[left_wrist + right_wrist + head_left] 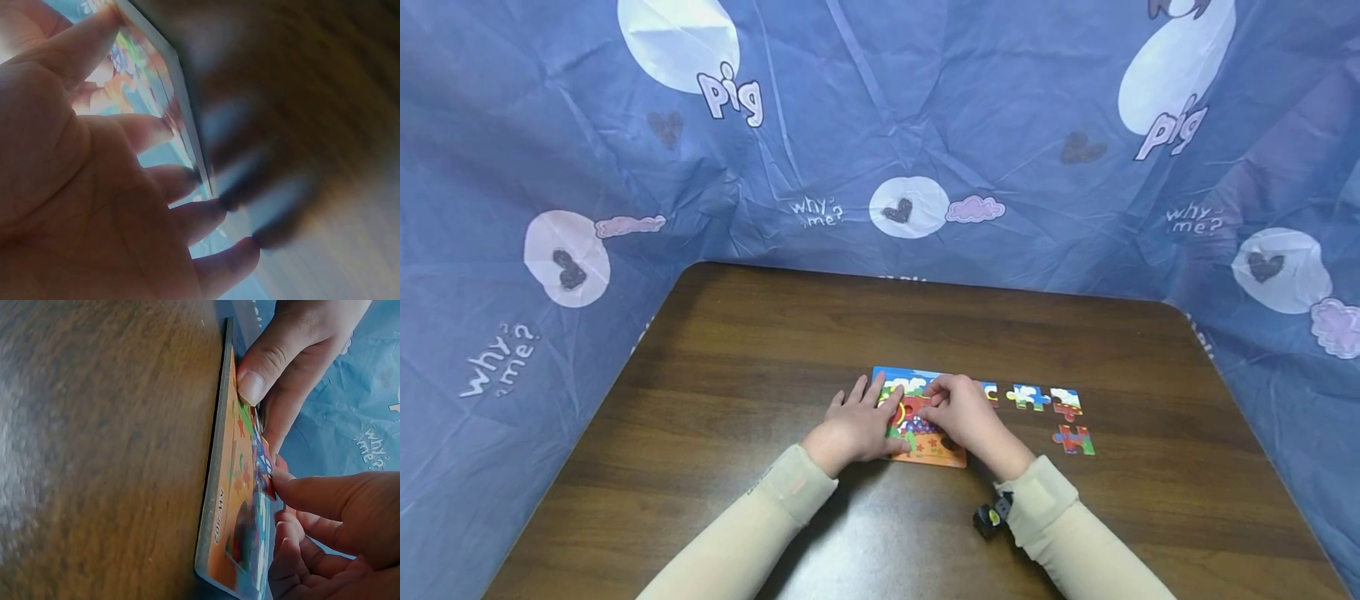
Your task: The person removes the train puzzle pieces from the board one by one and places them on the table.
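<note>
A colourful jigsaw board (942,456) with an orange lower border lies on the table. My left hand (856,427) rests on its left part with fingers spread, the thumb near the lower edge. In the right wrist view, the left thumb (253,386) presses on the board's picture. Over the board's right part, my right hand (968,414) pinches a small red jigsaw piece (282,466) between thumb and fingers, close over the picture. Much of that piece is hidden by the fingertips. A dark gap (239,532) shows near the board's lower right corner.
Loose jigsaw pieces lie right of the board: a blue and yellow one (1028,397), a red and white one (1066,402) and a red and green one (1074,440). A black device (991,517) is at the right wrist. Behind the brown table (760,333) hangs blue printed cloth (842,108).
</note>
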The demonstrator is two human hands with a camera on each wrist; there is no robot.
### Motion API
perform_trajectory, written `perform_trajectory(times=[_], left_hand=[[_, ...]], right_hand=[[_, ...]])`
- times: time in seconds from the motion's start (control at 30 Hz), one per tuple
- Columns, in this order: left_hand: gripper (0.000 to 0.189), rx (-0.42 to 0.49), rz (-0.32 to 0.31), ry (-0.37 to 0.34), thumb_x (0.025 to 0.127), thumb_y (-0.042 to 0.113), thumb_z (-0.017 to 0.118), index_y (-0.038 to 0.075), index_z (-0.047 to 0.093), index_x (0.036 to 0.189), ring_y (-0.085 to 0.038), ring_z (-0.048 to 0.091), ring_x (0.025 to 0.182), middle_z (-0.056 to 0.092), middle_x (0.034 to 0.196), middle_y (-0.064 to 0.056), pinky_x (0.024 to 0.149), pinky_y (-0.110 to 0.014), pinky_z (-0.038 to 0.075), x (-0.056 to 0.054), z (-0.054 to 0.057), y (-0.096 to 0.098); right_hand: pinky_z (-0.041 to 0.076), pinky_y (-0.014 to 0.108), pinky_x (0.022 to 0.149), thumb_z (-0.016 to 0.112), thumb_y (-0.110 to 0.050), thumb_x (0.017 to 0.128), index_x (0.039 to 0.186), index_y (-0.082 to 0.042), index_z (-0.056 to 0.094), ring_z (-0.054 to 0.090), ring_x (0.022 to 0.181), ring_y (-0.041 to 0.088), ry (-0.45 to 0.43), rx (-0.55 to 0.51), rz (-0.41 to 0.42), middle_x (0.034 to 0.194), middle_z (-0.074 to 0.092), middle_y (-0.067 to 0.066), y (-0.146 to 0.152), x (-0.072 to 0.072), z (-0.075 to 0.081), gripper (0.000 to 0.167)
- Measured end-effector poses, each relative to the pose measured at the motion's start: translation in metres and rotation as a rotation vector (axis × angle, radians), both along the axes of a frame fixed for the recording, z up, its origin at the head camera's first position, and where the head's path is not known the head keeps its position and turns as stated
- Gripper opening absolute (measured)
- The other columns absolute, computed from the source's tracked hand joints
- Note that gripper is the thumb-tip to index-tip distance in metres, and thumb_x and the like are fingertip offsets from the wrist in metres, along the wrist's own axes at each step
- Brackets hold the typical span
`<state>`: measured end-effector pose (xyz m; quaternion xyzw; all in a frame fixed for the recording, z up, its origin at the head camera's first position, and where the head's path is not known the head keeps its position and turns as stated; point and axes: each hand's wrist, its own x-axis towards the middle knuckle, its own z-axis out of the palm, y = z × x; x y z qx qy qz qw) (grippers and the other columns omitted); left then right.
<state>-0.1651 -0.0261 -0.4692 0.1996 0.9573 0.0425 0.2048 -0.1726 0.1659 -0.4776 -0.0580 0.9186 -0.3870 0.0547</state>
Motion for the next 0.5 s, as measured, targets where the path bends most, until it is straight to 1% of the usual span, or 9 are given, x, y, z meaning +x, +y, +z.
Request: perform_trajectory(times=[0.2, 0.33, 0.5], left_hand=[[0.091, -0.007, 0.004, -0.01, 0.093, 0.071, 0.055, 0.029, 0.019, 0.165, -0.033, 0.009, 0.153, 0.005, 0.17, -0.007, 0.117, -0.057, 0.019, 0.0, -0.001, 0.0], [0.091, -0.005, 0.005, -0.016, 0.093, 0.071, 0.054, 0.03, 0.018, 0.165, -0.033, 0.008, 0.153, 0.003, 0.17, -0.007, 0.117, -0.057, 0.018, 0.0, -0.001, 0.0], [0.091, 0.009, 0.0, -0.013, 0.093, 0.071, 0.055, 0.03, 0.018, 0.165, -0.033, 0.007, 0.153, 0.003, 0.17, -0.007, 0.117, -0.057, 0.018, 0.0, -0.001, -0.001]], right_hand=[[0.051, 0.03, 0.06, 0.084, -0.009, 0.086, 0.092, -0.006, 0.07, 0.059, 0.066, 0.014, -0.004, -0.019, 0.014, 0.077, 0.063, 0.0, -0.001, 0.002, 0.001, 0.015], [0.054, 0.03, 0.063, 0.082, -0.012, 0.088, 0.091, -0.008, 0.07, 0.062, 0.07, 0.014, -0.011, -0.055, 0.013, 0.079, 0.065, -0.001, 0.001, 0.001, 0.0, 0.013], [0.052, 0.032, 0.063, 0.082, -0.013, 0.089, 0.091, -0.007, 0.071, 0.063, 0.069, 0.014, -0.014, -0.107, 0.033, 0.076, 0.067, -0.002, 0.01, 0.001, 0.003, 0.012]])
